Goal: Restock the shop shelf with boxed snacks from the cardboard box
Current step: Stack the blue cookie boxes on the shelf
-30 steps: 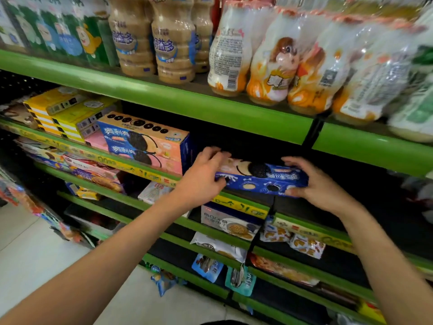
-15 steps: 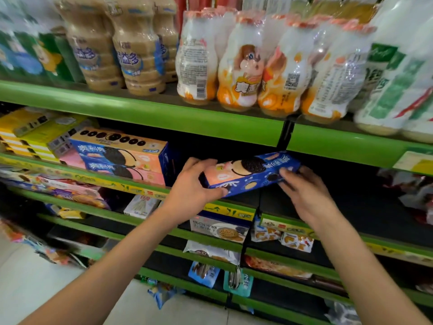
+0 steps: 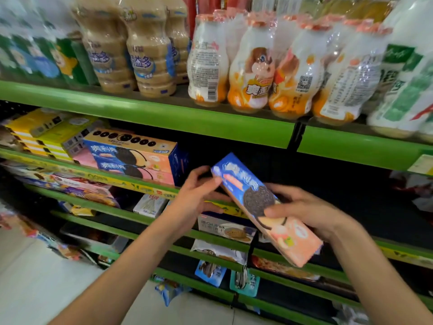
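Item in hand: one cookie box [image 3: 262, 205], blue and peach, tilted, held in front of the shelf [image 3: 150, 190] and not yet on it. Our right hand [image 3: 307, 213] has its grip curled round the box's near half, thumb on the printed face; our left hand [image 3: 196, 199] pinches the far blue end with thumb and fingertips. Stock already shelved: stacked cookie boxes [image 3: 138, 158] to the left, with dark open space just beside them, which we judge to be where this box goes. Beyond, above: bottled drinks [image 3: 253, 73]. The cardboard box is out of view; remaining stock cannot be counted.
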Available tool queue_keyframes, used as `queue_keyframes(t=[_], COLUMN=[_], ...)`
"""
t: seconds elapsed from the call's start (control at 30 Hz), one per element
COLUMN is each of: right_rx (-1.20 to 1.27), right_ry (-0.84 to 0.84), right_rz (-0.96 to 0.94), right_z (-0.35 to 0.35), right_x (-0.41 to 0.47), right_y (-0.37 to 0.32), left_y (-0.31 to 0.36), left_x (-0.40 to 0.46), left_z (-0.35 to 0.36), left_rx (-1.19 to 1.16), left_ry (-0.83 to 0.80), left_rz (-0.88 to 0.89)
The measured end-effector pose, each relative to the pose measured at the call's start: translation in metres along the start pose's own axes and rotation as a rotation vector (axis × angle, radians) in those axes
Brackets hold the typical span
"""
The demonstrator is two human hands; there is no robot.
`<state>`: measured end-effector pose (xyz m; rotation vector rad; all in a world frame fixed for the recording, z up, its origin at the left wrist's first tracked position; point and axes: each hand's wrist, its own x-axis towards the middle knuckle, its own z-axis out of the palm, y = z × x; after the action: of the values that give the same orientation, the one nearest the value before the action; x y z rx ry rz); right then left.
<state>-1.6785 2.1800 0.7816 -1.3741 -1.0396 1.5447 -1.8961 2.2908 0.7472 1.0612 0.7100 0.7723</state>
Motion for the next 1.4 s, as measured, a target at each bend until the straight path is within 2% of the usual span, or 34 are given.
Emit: queue_keyframes(t=[0.07,0.2,0.3,0.47,0.53,0.6,0.73,0.8,0.87,1.03,1.4], right_rx=[-0.126,-0.249,-0.322,-0.456,-0.493,-0.434,-0.127,0.023,0.058,0.044,-0.098], right_ry=[-0.118,-0.234,-0.279,-0.349,-0.329,-0.244,0.025,0.165,0.214,0.156,0.046], right_rz=[0.038,0.064,0.061,0.085,0.059,-0.016,-0.222,-0.278,-0.29,-0.236,-0.209], right_z=[-0.01,-0.013,-0.004,0.004,0.0,-0.004,0.01,0.023,0.032,0.043,0.034], right_x=[-0.008,-0.011,-0.005,0.009,0.012,0.018,0.045,0.059,0.07,0.08,0.084], right_y=[-0.003,-0.007,-0.007,-0.014,-0.018,-0.022,-0.019,-0.013,-0.007,0.007,0.014], left_y=[0.003,0.013,0.023,0.029,0.029,0.026,0.021,0.021,0.021,0.02,0.016], left_x=[-0.005,-0.022,-0.034,-0.042,-0.045,-0.048,-0.052,-0.055,-0.059,-0.069,-0.063], left_z=[-0.015,-0.036,-0.047,-0.067,-0.082,-0.096,-0.112,-0.117,-0.12,-0.121,-0.124], left_rx=[-0.036,0.15,0.282,0.287,0.248,0.198,0.101,0.12,0.216,0.36,0.401], left_ry=[-0.074,-0.296,-0.336,-0.229,-0.167,-0.094,0.01,0.047,0.072,0.143,0.173], left_rz=[-0.02,-0.137,-0.163,-0.05,-0.02,0.015,0.079,0.094,0.095,0.099,0.073])
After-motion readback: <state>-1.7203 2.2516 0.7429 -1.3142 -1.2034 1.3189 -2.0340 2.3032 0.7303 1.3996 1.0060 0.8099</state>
